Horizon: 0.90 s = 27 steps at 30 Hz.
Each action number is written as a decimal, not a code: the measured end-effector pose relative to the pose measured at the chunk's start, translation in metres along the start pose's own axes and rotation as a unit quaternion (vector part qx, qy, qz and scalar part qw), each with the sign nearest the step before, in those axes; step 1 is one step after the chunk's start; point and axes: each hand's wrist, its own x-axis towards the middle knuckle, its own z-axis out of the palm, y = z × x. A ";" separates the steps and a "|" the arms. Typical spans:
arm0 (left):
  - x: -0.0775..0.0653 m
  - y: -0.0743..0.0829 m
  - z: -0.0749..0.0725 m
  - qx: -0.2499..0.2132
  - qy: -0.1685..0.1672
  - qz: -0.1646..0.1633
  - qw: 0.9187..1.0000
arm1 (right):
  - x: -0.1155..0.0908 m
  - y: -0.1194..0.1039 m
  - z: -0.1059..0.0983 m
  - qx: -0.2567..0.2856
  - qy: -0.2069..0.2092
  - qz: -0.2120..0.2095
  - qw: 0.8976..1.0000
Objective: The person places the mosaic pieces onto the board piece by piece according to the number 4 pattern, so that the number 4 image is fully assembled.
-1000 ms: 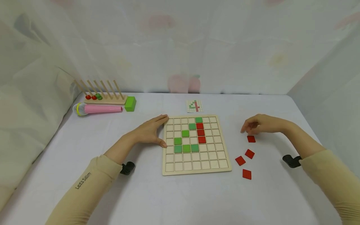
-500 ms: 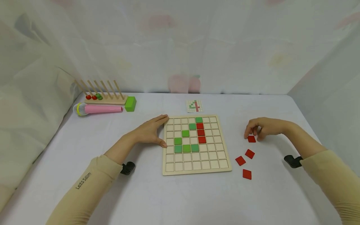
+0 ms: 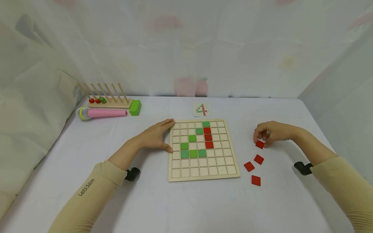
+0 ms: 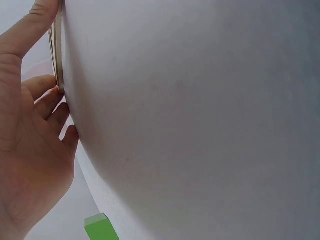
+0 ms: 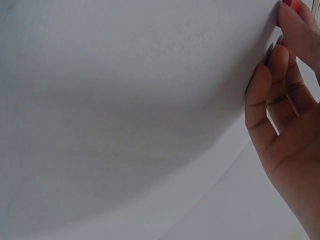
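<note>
A square wooden grid board (image 3: pixel 186 179) lies mid-table with green tiles (image 3: pixel 192 138) and red tiles (image 3: pixel 208 137) in some of its cells. My left hand (image 3: pixel 152 136) rests against the board's left edge, thumb and fingers spread apart; the left wrist view shows the fingertips at the board's edge (image 4: pixel 58 50). To the right of the board, my right hand (image 3: pixel 274 132) pinches a red square tile (image 3: pixel 260 144) between thumb and a finger, low over the table. In the right wrist view only a bit of red tile (image 5: pixel 295 5) shows beside the thumb.
Several loose red tiles (image 3: pixel 258 159) lie nearer than the right hand. A small pattern card (image 3: pixel 201 110) lies behind the board. At the back left are a peg rack (image 3: pixel 112 104) with beads, a green block (image 3: pixel 135 107) and a pink toy microphone (image 3: pixel 106 112).
My right hand has come down around the farthest loose red tile, gripped it and turned it slightly. The left hand and the board have stayed put.
</note>
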 end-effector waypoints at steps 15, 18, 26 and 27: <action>-0.001 -0.002 0.001 0.002 0.005 0.000 1.000 | 0.004 -0.010 0.000 -0.042 0.038 0.008 0.998; -0.001 -0.002 0.001 0.001 0.004 0.001 1.000 | 0.006 -0.015 -0.001 -0.043 0.041 0.009 0.998; -0.001 0.000 0.000 0.007 0.000 -0.001 1.000 | 0.015 -0.033 -0.001 -0.033 0.047 0.004 0.998; -0.001 0.000 0.000 0.008 0.000 0.000 1.000 | 0.017 -0.035 0.000 -0.033 0.048 0.003 0.998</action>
